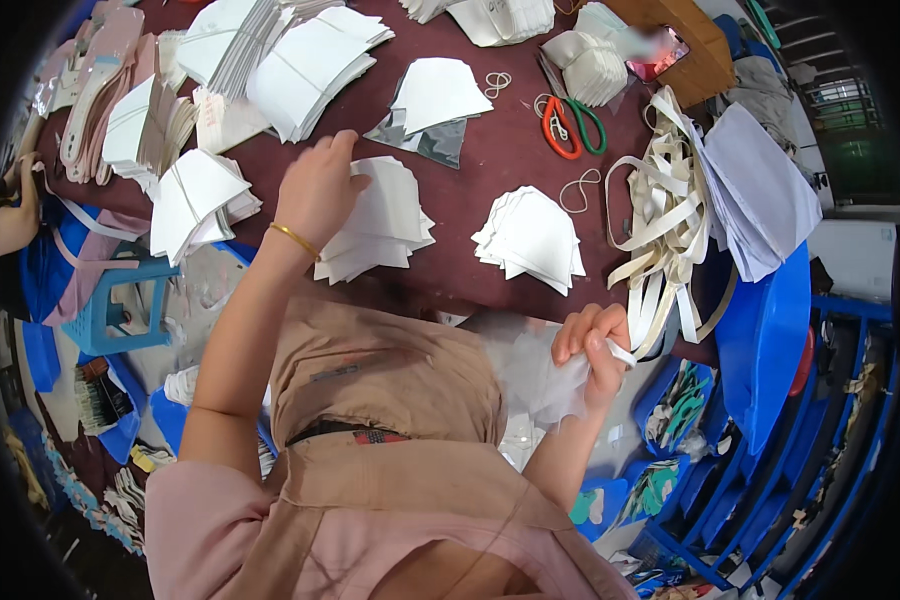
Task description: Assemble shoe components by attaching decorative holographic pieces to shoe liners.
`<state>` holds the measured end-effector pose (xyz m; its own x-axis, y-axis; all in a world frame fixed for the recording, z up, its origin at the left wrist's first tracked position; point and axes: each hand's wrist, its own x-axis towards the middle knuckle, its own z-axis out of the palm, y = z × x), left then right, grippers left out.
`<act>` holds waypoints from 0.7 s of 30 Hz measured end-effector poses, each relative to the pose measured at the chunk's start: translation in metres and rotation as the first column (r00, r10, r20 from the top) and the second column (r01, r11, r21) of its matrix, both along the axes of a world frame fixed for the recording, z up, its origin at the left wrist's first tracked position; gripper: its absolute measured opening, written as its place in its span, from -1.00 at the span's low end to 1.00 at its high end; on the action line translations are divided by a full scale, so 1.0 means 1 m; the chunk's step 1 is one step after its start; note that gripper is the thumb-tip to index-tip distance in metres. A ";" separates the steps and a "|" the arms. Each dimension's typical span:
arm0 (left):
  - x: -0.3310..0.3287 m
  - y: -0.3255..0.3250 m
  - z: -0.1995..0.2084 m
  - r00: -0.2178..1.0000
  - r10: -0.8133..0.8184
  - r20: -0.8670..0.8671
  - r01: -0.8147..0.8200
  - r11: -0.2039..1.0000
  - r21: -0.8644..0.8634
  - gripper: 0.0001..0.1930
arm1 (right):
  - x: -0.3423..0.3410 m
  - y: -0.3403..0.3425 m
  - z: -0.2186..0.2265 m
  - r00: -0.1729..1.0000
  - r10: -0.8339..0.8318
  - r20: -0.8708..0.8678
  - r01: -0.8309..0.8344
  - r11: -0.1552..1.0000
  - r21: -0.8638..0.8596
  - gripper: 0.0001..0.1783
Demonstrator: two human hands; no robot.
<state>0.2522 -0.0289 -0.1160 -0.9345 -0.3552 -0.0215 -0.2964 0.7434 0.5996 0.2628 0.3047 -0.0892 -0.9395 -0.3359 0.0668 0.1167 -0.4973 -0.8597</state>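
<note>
My left hand (322,192) hovers at the left edge of a stack of white rounded cut pieces (382,215), thumb and index finger apart, with nothing visible between them. My right hand (595,345) is closed on a thin, see-through white sheet (538,375) at the table's front edge. The sheet is blurred, and a white end pokes out past my thumb. Between my hands and farther right lies a second, fanned stack of the white pieces (530,238). Beyond them, one white piece (438,95) rests on a shiny grey sheet (432,142).
Scissors with red and green handles (573,130) lie at the back right, near loose cord loops (580,190). A heap of cream straps (662,220) hangs over the right edge. Bundled white sheets (315,70) fill the back left. Another person's arm (18,215) shows at far left.
</note>
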 end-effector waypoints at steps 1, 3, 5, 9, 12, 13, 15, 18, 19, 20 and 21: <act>-0.013 0.001 -0.002 0.988 -0.052 -0.144 0.031 0.989 -0.143 -0.66 | 0.002 -0.001 0.001 1.000 0.010 -0.008 -0.010 1.000 0.016 -0.74; -0.051 0.007 -0.001 0.943 -0.180 -0.280 0.109 0.962 -0.251 -0.66 | 0.004 -0.003 0.000 1.000 0.020 -0.017 -0.020 0.999 0.031 -0.74; -0.113 0.016 -0.009 0.948 -0.210 -0.240 0.127 0.939 -0.319 -0.65 | 0.005 -0.009 -0.003 0.999 0.050 -0.016 -0.048 0.993 0.110 -0.78; -0.177 0.006 -0.040 0.999 0.034 -0.014 -0.036 0.930 -0.365 -0.57 | 0.012 -0.024 0.007 0.984 0.143 -0.102 -0.111 0.956 0.271 -0.79; -0.193 0.006 -0.022 0.977 0.032 0.213 0.039 0.946 -0.321 -0.48 | 0.024 -0.025 -0.004 0.979 0.159 -0.130 -0.099 0.919 0.381 -0.78; -0.197 0.003 -0.015 0.943 0.068 0.325 0.033 0.955 -0.294 -0.43 | 0.025 -0.029 -0.006 0.984 0.157 -0.082 -0.112 0.910 0.400 -0.78; -0.192 0.010 -0.016 0.975 0.073 0.211 0.008 0.934 -0.358 -0.45 | 0.026 -0.037 -0.012 0.983 0.170 -0.064 -0.123 0.882 0.454 -0.77; -0.174 0.006 -0.031 0.974 -0.130 -0.187 0.107 0.986 -0.126 -0.64 | 0.022 -0.045 -0.002 0.941 0.272 -0.203 -0.097 0.789 0.607 -0.77; -0.158 0.012 -0.022 0.923 -0.218 -0.317 0.274 0.951 0.141 -0.68 | 0.020 -0.040 -0.004 0.931 0.289 -0.224 -0.076 0.752 0.655 -0.83; -0.133 0.026 -0.007 0.858 -0.225 -0.461 0.345 0.918 0.196 -0.70 | 0.017 -0.041 -0.002 0.934 0.277 -0.227 -0.065 0.756 0.652 -0.83; -0.101 0.045 0.007 0.778 -0.211 -0.592 0.420 0.875 0.240 -0.72 | 0.014 -0.045 0.003 0.896 0.237 -0.375 0.084 0.741 0.667 -0.83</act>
<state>0.1514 0.0157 -0.1087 -0.8860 -0.1048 0.4516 0.3621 0.4520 0.8152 0.2771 0.2596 -0.0859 -0.8410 -0.5131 0.1719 -0.3118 0.1998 -0.9289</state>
